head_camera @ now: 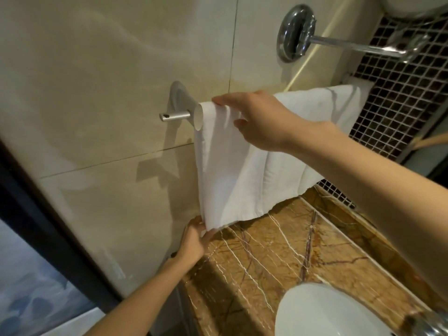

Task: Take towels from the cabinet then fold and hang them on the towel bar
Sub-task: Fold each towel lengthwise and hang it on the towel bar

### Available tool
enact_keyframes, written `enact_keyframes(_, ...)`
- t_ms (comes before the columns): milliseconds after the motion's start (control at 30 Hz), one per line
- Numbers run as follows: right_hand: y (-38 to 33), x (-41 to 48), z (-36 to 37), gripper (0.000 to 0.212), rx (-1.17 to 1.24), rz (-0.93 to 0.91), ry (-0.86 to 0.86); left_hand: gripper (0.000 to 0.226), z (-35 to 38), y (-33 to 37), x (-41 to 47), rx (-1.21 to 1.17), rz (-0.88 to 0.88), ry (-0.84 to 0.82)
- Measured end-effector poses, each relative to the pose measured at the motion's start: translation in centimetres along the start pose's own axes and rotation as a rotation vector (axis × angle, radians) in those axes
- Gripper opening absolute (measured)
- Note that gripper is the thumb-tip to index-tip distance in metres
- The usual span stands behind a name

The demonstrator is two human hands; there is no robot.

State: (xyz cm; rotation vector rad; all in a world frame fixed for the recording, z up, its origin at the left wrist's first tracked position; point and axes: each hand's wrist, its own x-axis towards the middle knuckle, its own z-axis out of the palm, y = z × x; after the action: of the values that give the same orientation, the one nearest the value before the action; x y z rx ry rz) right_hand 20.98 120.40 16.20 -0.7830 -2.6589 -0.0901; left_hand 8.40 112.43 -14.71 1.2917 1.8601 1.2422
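Observation:
A white towel [232, 170] hangs folded over the towel bar [197, 116] on the beige tiled wall; only the bar's left end and its metal bracket [174, 116] show. My right hand [257, 120] lies on the towel's top at the bar, fingers straight along the fold and thumb against the front. My left hand [194, 241] pinches the towel's lower left corner from below. A second white towel [322, 110] hangs on the same bar further right.
A brown veined marble counter [278, 258] runs below the towels, with a white basin [324, 311] at the bottom right. A chrome wall arm [339, 43] sticks out above. Dark mosaic tiles [400, 98] cover the right wall. A dark door frame [48, 229] stands left.

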Motion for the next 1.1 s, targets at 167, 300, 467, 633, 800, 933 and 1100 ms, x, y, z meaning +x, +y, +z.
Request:
enact_keyframes(167,0.2,0.1,0.1,0.056,0.001,-0.003,0.005,0.040,0.3,-0.5,-1.3,0.040,-0.012,-0.003)
enact_keyframes(300,0.2,0.3,0.3,0.054,-0.001,-0.013,0.016,0.042,0.9,-0.9,-2.7,-0.019,-0.055,0.038)
enact_keyframes(467,0.3,0.3,0.4,0.054,0.004,-0.018,0.016,0.025,1.5,-1.5,-3.5,-0.014,-0.026,0.079)
enact_keyframes(633,0.3,0.1,0.4,0.056,0.005,-0.018,0.012,0.020,1.5,-1.2,-3.0,-0.070,-0.043,0.146)
enact_keyframes(800,0.3,-0.1,0.5,0.058,0.029,-0.028,0.019,0.018,1.8,-1.5,-3.2,-0.228,-0.131,0.253)
enact_keyframes(933,0.4,-0.1,0.6,0.058,0.036,-0.030,0.023,0.014,1.7,-1.2,-3.2,-0.377,-0.232,0.370)
enact_keyframes(1100,0.3,-0.2,0.4,0.058,0.036,-0.030,0.015,0.009,1.7,-0.9,-2.7,-0.339,-0.297,0.385)
